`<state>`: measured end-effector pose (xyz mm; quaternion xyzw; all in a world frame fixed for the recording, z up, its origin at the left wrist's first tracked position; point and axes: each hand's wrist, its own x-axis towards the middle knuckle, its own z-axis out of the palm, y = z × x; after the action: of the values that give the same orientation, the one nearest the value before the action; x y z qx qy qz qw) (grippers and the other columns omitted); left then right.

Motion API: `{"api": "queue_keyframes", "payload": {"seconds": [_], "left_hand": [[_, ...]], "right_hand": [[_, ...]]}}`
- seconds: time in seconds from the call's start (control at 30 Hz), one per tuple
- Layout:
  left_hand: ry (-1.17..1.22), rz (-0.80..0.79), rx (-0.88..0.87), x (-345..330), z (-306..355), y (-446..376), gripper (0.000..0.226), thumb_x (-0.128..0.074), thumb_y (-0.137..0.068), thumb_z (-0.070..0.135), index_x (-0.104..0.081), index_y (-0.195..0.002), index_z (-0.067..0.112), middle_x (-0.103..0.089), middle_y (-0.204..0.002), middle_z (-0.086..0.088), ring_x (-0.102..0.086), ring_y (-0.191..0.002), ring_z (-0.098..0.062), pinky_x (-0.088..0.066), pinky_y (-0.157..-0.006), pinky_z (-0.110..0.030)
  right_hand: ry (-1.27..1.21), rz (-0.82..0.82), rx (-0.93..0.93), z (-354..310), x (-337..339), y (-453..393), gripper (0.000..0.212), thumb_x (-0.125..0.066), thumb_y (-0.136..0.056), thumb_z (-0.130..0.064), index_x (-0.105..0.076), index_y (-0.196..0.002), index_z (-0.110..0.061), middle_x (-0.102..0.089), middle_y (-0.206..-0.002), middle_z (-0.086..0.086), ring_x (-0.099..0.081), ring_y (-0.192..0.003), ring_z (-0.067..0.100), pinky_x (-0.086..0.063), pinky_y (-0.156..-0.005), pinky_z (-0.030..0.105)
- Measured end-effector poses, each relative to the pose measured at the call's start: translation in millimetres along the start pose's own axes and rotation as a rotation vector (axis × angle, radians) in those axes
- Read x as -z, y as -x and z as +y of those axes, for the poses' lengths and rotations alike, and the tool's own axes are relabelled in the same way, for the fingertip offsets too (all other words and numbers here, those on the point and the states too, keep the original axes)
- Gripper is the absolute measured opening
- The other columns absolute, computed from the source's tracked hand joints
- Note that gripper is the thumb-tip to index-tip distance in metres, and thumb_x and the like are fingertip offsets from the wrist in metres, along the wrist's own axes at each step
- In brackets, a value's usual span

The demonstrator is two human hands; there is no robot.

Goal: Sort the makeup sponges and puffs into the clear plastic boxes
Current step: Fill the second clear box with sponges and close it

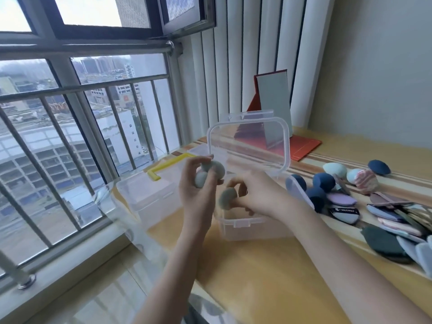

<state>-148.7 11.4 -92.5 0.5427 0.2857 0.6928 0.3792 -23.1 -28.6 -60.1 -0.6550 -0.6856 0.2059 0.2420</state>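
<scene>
Both hands hover over my open clear box (252, 226): left hand (198, 190) curls around two grey-green sponges (210, 171), right hand (261, 195) pinches a third sponge (227, 198) above the box.

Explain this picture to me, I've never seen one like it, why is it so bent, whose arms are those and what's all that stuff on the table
There is no machine here. A person wears a wide-angle camera on the head, looking down at their own arms, which is why lines curve. The left hand holds two grey-green sponges; the right hand pinches a third, darker sponge over an open clear box whose lid stands up. A second clear box with a yellow handle sits to its left, closed. On the wooden table, to the right, lies a pile of unsorted sponges and puffs in blue, pink and purple. Behind stands a small red-backed mirror, beside a barred window.
</scene>
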Motion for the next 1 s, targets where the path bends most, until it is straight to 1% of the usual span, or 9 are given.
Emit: {"api": "queue_keyframes", "payload": {"seconds": [0.1,0.27,0.43,0.53,0.6,0.67,0.73,0.87,1.0], "left_hand": [[-0.024,-0.111,0.022,8,-1,-1,0.035,-0.069,-0.079,-0.003,-0.054,-0.105,0.015,-0.069,-0.102,0.001,-0.066,-0.093,-0.015,-0.057,-0.075,-0.036],[-0.082,-0.104,0.055,11,0,0,0.034,-0.074,-0.075,-0.004,-0.060,-0.097,0.017,-0.071,-0.097,0.001,-0.066,-0.091,-0.010,-0.051,-0.076,-0.020],[-0.121,-0.117,0.032,10,1,2,0.030,-0.071,-0.075,-0.008,-0.069,-0.097,0.013,-0.072,-0.093,0.009,-0.065,-0.089,-0.004,-0.051,-0.077,-0.019],[-0.154,-0.157,0.022,11,0,0,0.043,-0.064,-0.071,-0.017,-0.072,-0.090,0.022,-0.070,-0.103,0.007,-0.064,-0.102,-0.003,-0.048,-0.084,-0.015],[-0.145,-0.197,0.076,12,0,-1,0.047,-0.059,-0.068,-0.021,-0.073,-0.088,0.019,-0.070,-0.103,0.005,-0.064,-0.101,-0.003,-0.048,-0.081,-0.014],[-0.092,-0.238,0.141,11,2,-1,0.046,-0.057,-0.070,-0.023,-0.070,-0.093,0.014,-0.072,-0.098,0.008,-0.066,-0.091,0.001,-0.049,-0.073,-0.012],[-0.034,-0.262,0.191,11,2,-2,0.046,-0.058,-0.071,-0.021,-0.063,-0.101,0.013,-0.072,-0.100,0.004,-0.067,-0.088,-0.003,-0.050,-0.070,-0.015],[0.017,-0.299,0.260,14,1,-1,0.048,-0.054,-0.064,-0.007,-0.051,-0.107,0.012,-0.066,-0.106,-0.006,-0.068,-0.086,-0.009,-0.052,-0.067,-0.019],[-0.058,-0.346,0.218,14,5,-1,0.048,-0.056,-0.075,-0.021,-0.047,-0.110,0.011,-0.061,-0.105,-0.002,-0.062,-0.087,-0.001,-0.050,-0.071,-0.015]], "right_hand": [[-0.020,0.025,0.032,2,-2,-4,0.039,-0.074,-0.078,-0.022,-0.047,-0.105,-0.025,-0.060,-0.085,0.001,-0.061,-0.071,0.017,-0.057,-0.070,0.040],[0.084,0.067,0.077,5,-6,-7,0.023,-0.069,-0.080,-0.014,-0.051,-0.086,-0.027,-0.058,-0.085,-0.002,-0.059,-0.078,0.017,-0.055,-0.073,0.037],[-0.017,0.065,0.085,2,-5,-9,0.019,-0.065,-0.084,-0.011,-0.063,-0.102,-0.019,-0.063,-0.088,0.000,-0.062,-0.083,0.019,-0.054,-0.079,0.033],[-0.090,0.103,0.046,5,-5,-9,0.030,-0.070,-0.083,-0.013,-0.052,-0.105,-0.021,-0.065,-0.088,0.001,-0.064,-0.081,0.018,-0.055,-0.078,0.032],[-0.198,0.116,0.027,5,-3,-7,0.041,-0.072,-0.083,-0.016,-0.042,-0.109,-0.028,-0.067,-0.088,0.004,-0.064,-0.073,0.016,-0.057,-0.074,0.031],[-0.347,0.101,0.044,2,0,-4,0.050,-0.070,-0.085,-0.013,-0.039,-0.118,-0.036,-0.067,-0.091,0.008,-0.063,-0.065,0.011,-0.059,-0.068,0.028],[-0.332,0.082,0.109,-1,0,-2,0.054,-0.065,-0.087,-0.011,-0.040,-0.121,-0.045,-0.065,-0.097,0.006,-0.060,-0.065,0.006,-0.059,-0.069,0.029],[-0.288,0.069,0.118,0,-1,-3,0.049,-0.068,-0.086,-0.017,-0.045,-0.118,-0.044,-0.063,-0.108,0.000,-0.060,-0.073,0.008,-0.059,-0.077,0.036],[-0.373,0.033,0.094,-2,0,-1,0.049,-0.070,-0.084,-0.017,-0.047,-0.119,-0.043,-0.062,-0.109,0.001,-0.065,-0.094,0.017,-0.061,-0.074,0.039]]}}
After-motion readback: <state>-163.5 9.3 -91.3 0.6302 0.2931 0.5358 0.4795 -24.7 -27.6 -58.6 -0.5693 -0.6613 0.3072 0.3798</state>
